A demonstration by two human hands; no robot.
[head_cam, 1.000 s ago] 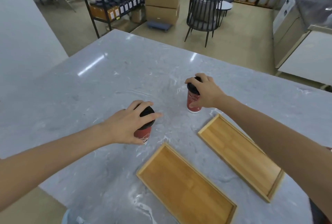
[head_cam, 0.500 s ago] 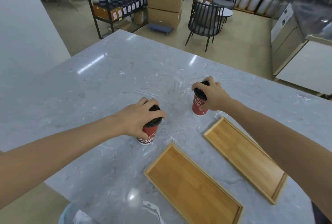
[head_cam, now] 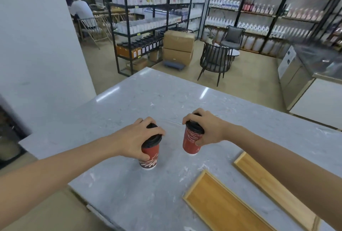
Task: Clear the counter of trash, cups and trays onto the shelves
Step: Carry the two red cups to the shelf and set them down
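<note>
Two red paper cups with black plastic lids are held over a grey marble-patterned counter [head_cam: 129, 104], one per hand. The left cup [head_cam: 149, 153] is gripped from above by the left hand [head_cam: 137, 138]: fingers are curled over the black lid and the thumb is pressed against the red wall below the rim, so the cup body hangs beneath the palm. Its base appears to be on or just above the counter; contact cannot be told. The cup looks upright.

The right cup [head_cam: 191, 140] is gripped the same way by the right hand [head_cam: 209, 129]: fingers are wrapped over the lid top, the thumb is set on the red side wall, and the cup sits to the left of and under the palm. It is tilted slightly, top toward the right hand, and its base seems raised off or barely on the surface; this cannot be told either. The two cups are near each other, not touching.

Two flat rectangular bamboo trays are laid on the counter nearer the viewer, to the right of the cups. The nearer tray [head_cam: 222, 204] is seen at bottom centre-right; the second tray [head_cam: 268, 184] is partly covered by the right forearm. Both are apart from the cups.

Behind the counter, black metal shelves [head_cam: 140, 15] stocked with bottles are seen, with stacked cardboard boxes [head_cam: 178, 48] and a dark slatted chair [head_cam: 214, 60] on the floor.
</note>
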